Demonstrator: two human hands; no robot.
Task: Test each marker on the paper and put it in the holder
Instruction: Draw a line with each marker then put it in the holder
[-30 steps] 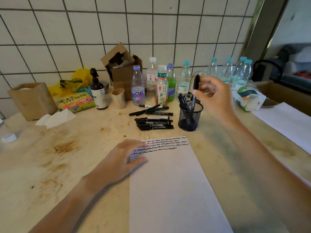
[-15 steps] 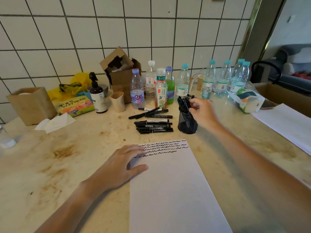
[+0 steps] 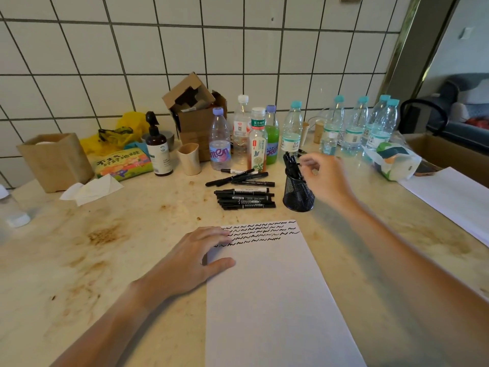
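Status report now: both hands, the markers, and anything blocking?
Left hand flat on paper. Right hand empty beside holder. Untested markers lie left of holder. Nothing blocks.

Readable text:
- purple-cap bottle (image 3: 220,144): label shows "men", partly cut off.
- tea bottle (image 3: 258,140): green neck band reads 东方树叶.
- snack bag (image 3: 122,163): large yellow characters, starts 不生气; rest unclear.
- water bottle (image 3: 291,133): label has Chinese print, too small to read.
- markers (image 3: 244,198): white barrel print, illegible.
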